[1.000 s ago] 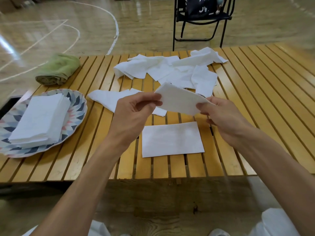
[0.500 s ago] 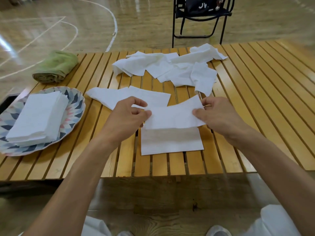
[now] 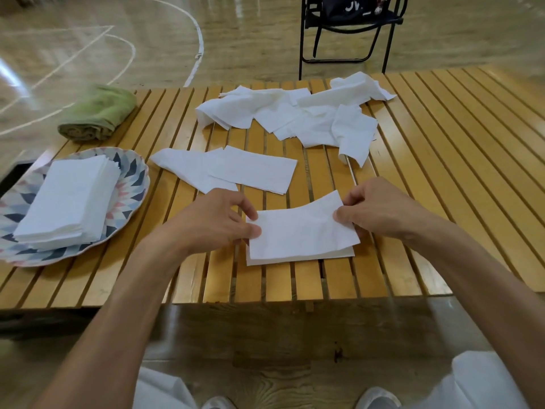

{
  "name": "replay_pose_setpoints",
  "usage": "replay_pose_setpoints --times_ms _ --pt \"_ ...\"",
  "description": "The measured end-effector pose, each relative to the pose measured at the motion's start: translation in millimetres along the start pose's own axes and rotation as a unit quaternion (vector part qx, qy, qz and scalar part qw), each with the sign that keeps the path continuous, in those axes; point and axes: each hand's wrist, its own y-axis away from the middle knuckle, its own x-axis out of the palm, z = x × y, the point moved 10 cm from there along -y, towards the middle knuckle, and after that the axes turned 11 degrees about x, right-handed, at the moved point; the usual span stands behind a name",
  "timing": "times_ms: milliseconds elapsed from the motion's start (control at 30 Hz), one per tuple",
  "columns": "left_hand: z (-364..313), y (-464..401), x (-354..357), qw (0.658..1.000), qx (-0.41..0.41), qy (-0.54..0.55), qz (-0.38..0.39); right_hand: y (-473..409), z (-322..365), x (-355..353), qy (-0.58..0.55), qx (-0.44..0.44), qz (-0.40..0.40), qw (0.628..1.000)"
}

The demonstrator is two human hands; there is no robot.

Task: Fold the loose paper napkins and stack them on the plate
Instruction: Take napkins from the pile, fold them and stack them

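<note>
1. We hold one folded napkin with both hands. The left hand pinches its left edge between thumb and fingers, and the right hand pinches its right edge the same way.
2. This napkin lies almost flat on the table, directly on top of another folded napkin, of which only a thin strip shows under the near edge and at the right corner.
3. To do this step well, we judge that the edges of the upper napkin should line up with the lower one before we let go. At present the far right corner, just beyond the right fingers, rises a little and the piece sits slightly turned.
4. We advise pressing the paper flat from the middle outward, because it is thin and probably slides easily on the slats.
5. Beyond our grip lie two half-flat napkins, and farther beyond them a loose heap that is not yet folded, so in our judgement much of the task remains.
6. Well to the left of the left hand stands the plate. It holds a neat stack of folded napkins, which covers most of its middle.
7. Beyond the plate lies a rolled green towel.
</note>
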Motion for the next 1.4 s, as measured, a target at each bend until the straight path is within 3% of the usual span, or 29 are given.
replay_pose_setpoints --times_ms 433,567,667,800,1000,1167,1400 --pt "14 -10 5 0.999 0.004 -0.039 0.003 -5 -4 9 0.045 0.006 0.003 0.999" --pt "15 -11 -1 0.998 0.002 -0.06 -0.024 -4 -2 -2 0.078 -0.002 -0.065 0.995" --pt "9 -11 -8 0.994 0.021 -0.084 -0.066 3 10 -9 0.035 -0.07 -0.099 0.992" --pt "-4 -13 -1 0.992 0.067 -0.098 -0.052 19 35 12 0.053 -0.185 -0.045 0.98" --pt "-1 -18 9 0.991 0.066 -0.114 -0.026 26 36 49 0.118 -0.204 0.047 0.971" --pt "0 -19 8 0.99 0.067 -0.12 -0.026 25 37 50 0.156 -0.212 0.024 0.964" --pt "-6 -28 -2 0.97 0.099 -0.173 -0.137 24 38 43 0.117 -0.227 -0.007 0.967"
